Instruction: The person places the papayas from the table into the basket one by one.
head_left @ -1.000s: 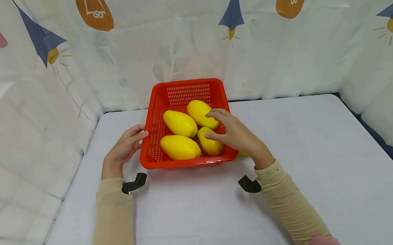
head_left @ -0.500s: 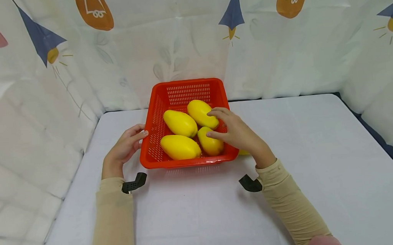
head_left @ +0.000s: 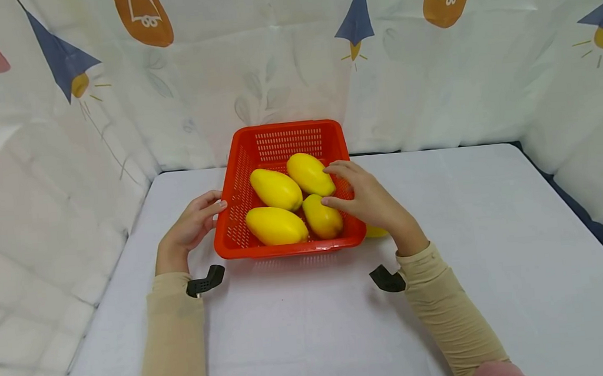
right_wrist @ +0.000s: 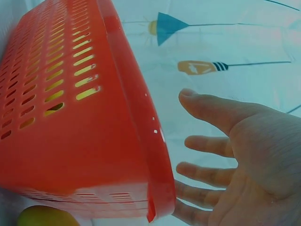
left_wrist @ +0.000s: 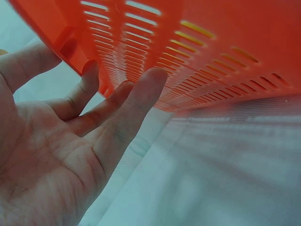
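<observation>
A red slotted plastic basket [head_left: 297,248] stands near the far side of the table with several yellow mangoes [head_left: 277,226] inside. My left hand [head_left: 190,226] is at the basket's left side. In the left wrist view its fingers [left_wrist: 136,96] touch or nearly touch the slotted outer wall. Above the right rim is my right hand [head_left: 366,197], fingers spread and loosely bent, holding nothing. Its thumb is close to the nearest right mango [head_left: 321,220]. Outside the basket, another yellow mango [head_left: 376,231] lies partly hidden under my right wrist; the right wrist view shows its top [right_wrist: 47,216].
The table wears a white cloth [head_left: 291,330]. A pale patterned curtain [head_left: 291,53] hangs close behind the basket and along both sides. A black wrist-worn device [head_left: 205,281] sits on each wrist.
My right hand has drifted slightly right, away from the mangoes, baring more of the mango outside the basket. The left hand and the basket have stayed put.
</observation>
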The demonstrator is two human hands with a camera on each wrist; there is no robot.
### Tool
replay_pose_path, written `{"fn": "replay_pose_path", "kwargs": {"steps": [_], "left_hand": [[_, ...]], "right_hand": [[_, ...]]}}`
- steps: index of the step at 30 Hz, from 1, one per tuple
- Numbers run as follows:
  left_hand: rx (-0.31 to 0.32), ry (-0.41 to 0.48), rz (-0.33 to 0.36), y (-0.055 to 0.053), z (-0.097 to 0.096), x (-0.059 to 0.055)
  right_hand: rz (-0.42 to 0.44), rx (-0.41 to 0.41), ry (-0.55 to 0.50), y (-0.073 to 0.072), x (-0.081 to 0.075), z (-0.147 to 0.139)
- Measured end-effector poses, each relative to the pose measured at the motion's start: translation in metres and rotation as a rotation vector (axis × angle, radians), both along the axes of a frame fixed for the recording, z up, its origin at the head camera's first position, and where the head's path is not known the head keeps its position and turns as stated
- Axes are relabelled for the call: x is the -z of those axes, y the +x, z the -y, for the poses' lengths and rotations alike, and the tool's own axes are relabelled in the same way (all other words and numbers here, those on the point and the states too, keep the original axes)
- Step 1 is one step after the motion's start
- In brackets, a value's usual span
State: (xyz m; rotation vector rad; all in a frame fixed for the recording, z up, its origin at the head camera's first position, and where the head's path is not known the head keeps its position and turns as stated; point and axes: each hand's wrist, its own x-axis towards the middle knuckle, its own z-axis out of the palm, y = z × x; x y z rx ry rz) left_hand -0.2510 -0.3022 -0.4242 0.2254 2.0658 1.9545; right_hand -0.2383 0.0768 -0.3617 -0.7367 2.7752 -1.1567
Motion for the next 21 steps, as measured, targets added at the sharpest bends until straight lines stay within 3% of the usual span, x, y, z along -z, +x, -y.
{"fn": "replay_pose_path", "kwargs": {"steps": [21], "left_hand": [[0.010, 0.015, 0.000, 0.001, 0.001, -0.001]], "right_hand": [[-0.031, 0.032, -0.049, -0.001, -0.006, -0.011]]}}
